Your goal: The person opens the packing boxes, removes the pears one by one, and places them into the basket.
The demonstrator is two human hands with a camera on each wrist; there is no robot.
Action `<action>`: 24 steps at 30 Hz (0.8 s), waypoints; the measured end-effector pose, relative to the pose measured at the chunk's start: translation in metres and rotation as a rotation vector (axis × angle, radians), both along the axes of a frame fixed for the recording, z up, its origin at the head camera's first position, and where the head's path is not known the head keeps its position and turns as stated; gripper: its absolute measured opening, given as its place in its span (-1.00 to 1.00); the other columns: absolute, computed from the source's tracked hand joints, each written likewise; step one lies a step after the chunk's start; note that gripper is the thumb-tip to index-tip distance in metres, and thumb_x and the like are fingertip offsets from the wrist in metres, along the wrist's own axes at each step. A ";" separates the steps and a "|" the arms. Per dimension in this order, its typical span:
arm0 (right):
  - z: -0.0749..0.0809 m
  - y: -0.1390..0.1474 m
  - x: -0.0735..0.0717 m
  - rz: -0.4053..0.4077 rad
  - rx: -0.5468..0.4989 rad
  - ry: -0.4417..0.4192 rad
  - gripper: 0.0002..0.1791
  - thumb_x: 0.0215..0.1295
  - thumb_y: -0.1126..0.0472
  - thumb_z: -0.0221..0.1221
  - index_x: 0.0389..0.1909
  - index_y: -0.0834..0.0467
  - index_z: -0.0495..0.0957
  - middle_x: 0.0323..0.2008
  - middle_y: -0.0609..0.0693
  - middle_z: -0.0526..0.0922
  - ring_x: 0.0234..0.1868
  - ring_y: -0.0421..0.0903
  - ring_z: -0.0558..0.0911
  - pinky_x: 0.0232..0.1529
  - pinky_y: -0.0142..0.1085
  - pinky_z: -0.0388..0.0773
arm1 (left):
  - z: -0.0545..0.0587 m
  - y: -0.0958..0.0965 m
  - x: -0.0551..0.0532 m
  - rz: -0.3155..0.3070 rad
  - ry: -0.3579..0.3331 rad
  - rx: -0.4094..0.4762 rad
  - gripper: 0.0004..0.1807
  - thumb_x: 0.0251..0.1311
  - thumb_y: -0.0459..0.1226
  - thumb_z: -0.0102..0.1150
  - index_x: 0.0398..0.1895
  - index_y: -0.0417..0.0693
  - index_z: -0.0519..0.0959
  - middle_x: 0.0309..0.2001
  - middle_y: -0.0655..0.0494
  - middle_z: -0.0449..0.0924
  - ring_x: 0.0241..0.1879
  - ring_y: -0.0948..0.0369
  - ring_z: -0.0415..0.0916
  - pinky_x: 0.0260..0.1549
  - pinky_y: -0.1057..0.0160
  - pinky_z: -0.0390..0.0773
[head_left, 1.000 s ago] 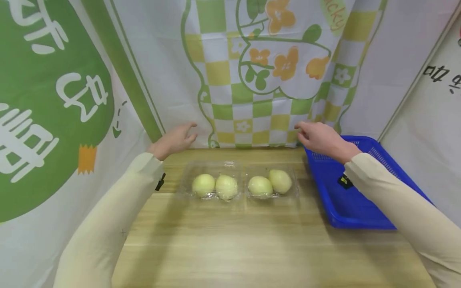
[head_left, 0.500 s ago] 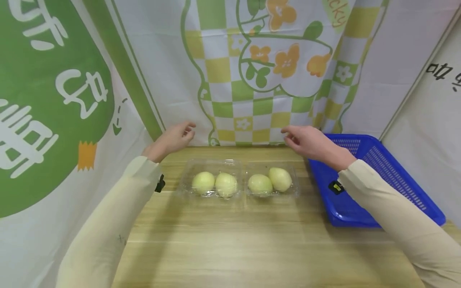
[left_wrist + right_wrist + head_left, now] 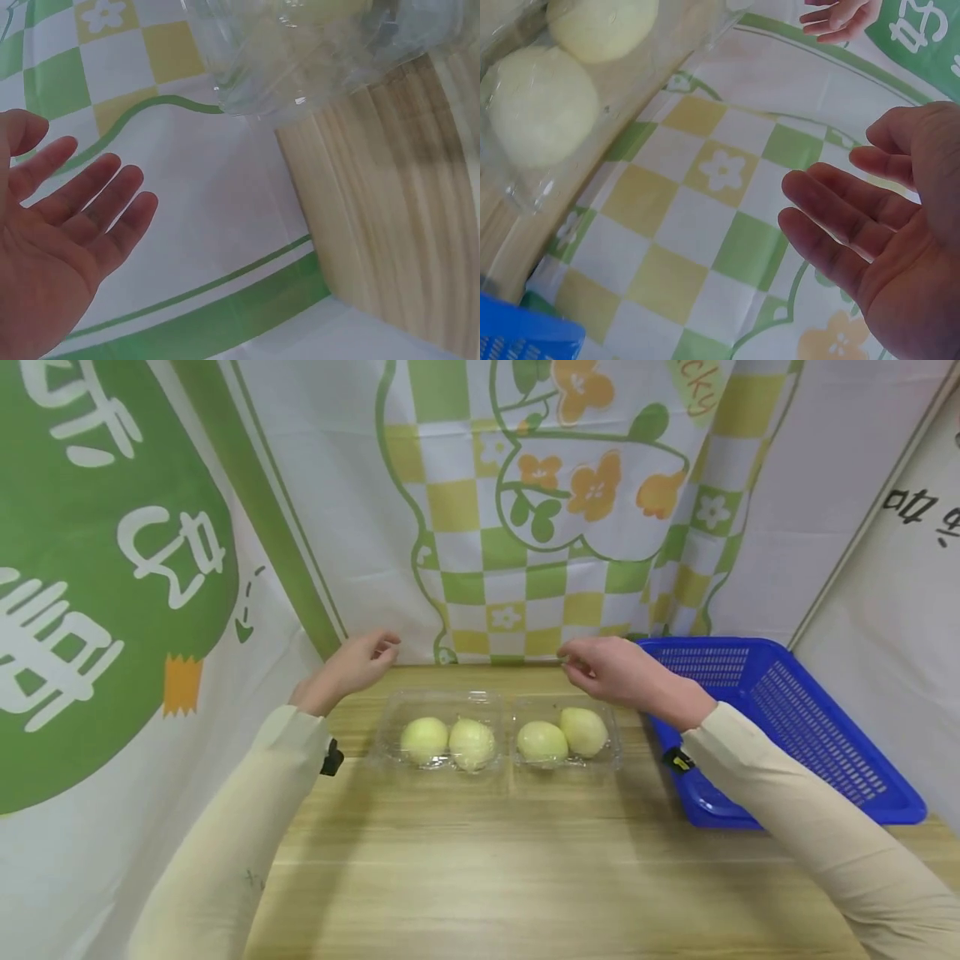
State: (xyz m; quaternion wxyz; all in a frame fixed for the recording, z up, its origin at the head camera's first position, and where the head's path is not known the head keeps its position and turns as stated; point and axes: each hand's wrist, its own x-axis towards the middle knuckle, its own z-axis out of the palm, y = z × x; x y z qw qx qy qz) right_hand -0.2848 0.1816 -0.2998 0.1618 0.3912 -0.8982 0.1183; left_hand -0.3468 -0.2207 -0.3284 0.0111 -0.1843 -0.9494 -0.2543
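Note:
Two clear plastic clamshell boxes stand side by side on the wooden table. The left box holds two pale yellow-green pears, and the right box holds two more. My left hand hovers above and left of the left box, holding nothing. In the left wrist view its fingers are relaxed, apart from the box. Above the right box's back edge hangs my right hand, holding nothing either. Its fingers are loosely bent in the right wrist view, pears off to one side.
A blue plastic basket with slotted sides stands on the table's right, partly under my right forearm. Printed cloth hangs along the table's back edge, and a green and white sheet hangs at the left. Bare wood lies in front of the boxes.
My right hand has moved left and slightly down, from beside the basket to above the right box. My left hand has lowered and shifted slightly left. The boxes and pears stay put.

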 end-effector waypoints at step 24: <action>-0.028 -0.035 0.020 0.070 -0.047 -0.007 -0.85 0.38 0.23 0.10 -0.18 0.12 0.63 -0.27 -0.05 0.67 -0.33 -0.16 0.68 -0.30 -0.29 0.63 | -0.032 -0.014 0.023 0.162 -0.105 0.264 -0.45 0.49 0.08 -0.23 0.40 0.07 0.31 0.35 -0.14 0.39 0.30 -0.12 0.35 0.20 -0.17 0.41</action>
